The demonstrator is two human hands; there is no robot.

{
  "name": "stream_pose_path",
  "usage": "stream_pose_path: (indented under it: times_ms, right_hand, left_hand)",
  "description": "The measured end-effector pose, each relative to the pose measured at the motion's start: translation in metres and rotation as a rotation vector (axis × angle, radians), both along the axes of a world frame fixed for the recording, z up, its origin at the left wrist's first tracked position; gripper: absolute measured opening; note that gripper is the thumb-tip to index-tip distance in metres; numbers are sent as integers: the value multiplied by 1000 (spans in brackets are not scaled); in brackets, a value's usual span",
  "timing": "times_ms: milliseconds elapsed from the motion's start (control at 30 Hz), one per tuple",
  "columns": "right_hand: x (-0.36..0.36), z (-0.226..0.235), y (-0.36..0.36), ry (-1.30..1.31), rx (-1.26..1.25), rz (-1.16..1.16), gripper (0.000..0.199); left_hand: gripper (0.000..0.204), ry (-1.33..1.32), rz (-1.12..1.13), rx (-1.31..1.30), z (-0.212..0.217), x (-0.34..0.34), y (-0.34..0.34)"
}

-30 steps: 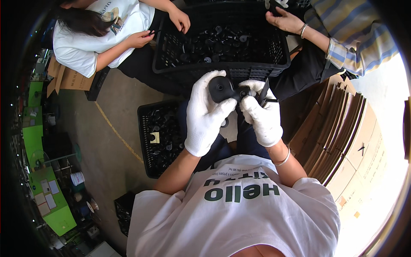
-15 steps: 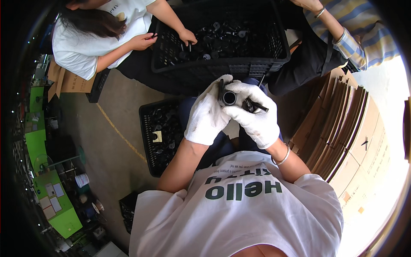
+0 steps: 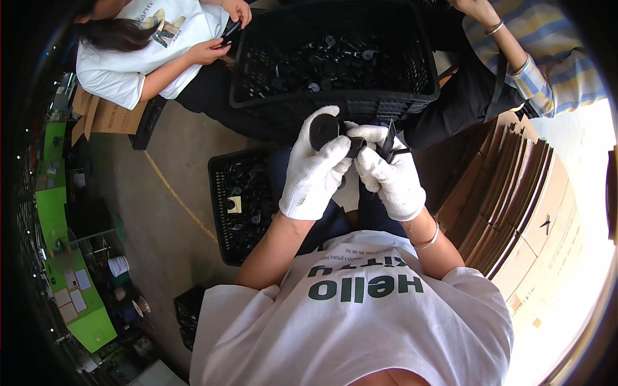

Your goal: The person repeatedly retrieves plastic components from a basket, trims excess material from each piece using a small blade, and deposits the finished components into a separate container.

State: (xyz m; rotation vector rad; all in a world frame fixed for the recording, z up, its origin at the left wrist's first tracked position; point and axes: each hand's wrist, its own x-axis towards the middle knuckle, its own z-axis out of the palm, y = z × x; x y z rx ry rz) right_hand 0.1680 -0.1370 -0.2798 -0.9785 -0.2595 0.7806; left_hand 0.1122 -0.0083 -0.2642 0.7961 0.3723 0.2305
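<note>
Our left hand and right hand grip the part; a slip against the right's blade-like tool could nick us

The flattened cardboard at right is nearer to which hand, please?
Right. The right hand is to the left of the flattened cardboard, apart from it; the left hand is farther left.

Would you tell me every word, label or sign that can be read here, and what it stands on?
I can only locate lettering, not copy it.
Wearer's white T-shirt: large dark green letters, upside down, plus smaller print.
Co-worker's white T-shirt: dark letters beside a picture.
Open cardboard box: print too small to read.
Cardboard stack: faint, blurred print.
Black part: none visible.
</note>
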Motion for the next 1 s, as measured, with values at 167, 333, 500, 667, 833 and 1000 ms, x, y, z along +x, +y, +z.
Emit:
stream_pose_path:
  times_ms: [167, 333, 500, 667, 833, 1000]
  right_hand:
    - [0, 2, 0, 2, -2, -41, 33]
    - [-1, -5, 2, -48, -81, -81, 28]
    - [-7, -29, -1, -169, -198, -158, 18]
    - [-5, -37, -13, -160, -279, -141, 15]
    - [-5, -41, -12, -138, -234, -159, 20]
    - [22, 6, -25, -596, -427, -267, 22]
  left_hand:
    - [44, -51, 30, 25, -2, 8, -3]
    - [43, 72, 54, 59, -6, 9, -5]
    - [39, 1, 129, 11, -23, 4, 5]
    - [38, 49, 131, -47, -22, 5, 10]
    - [36, 70, 87, 161, -25, 0, 20]
    - [44, -42, -2, 388, 12, 28, 10]
